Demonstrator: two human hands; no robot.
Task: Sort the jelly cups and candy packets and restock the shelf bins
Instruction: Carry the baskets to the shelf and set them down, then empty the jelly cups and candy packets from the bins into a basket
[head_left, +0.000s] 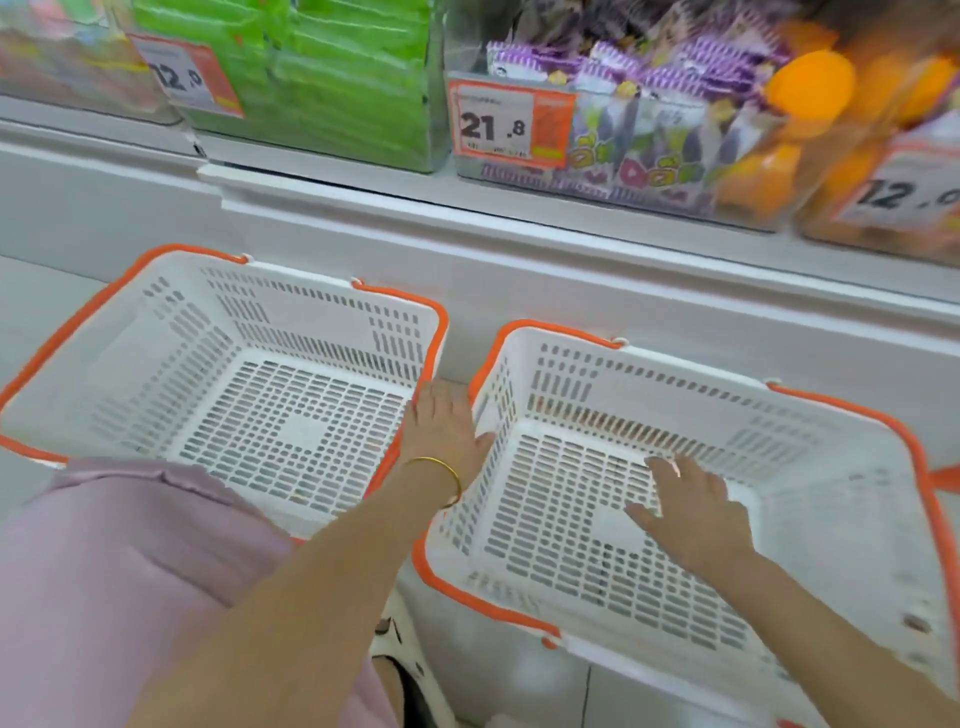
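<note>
Two white baskets with orange handles stand on the floor below the shelf, the left basket (156, 332) and the right basket (831, 519), and nothing lies in either. My left hand (447, 431), with a gold bangle on the wrist, lies flat in the gap between them, its thumb touching the right basket's left wall. My right hand (691, 514) hovers inside the right basket over its floor with fingers spread and holds nothing. On the shelf above are clear bins of green packets (337, 78), purple candy packets (639, 119) and orange jelly cups (810, 88).
Price tags reading 21.8 (498, 124) and 12.0 (904, 192) hang on the bin fronts. A white shelf ledge (467, 208) juts out over the baskets. My knee in pink cloth (114, 597) is at the lower left.
</note>
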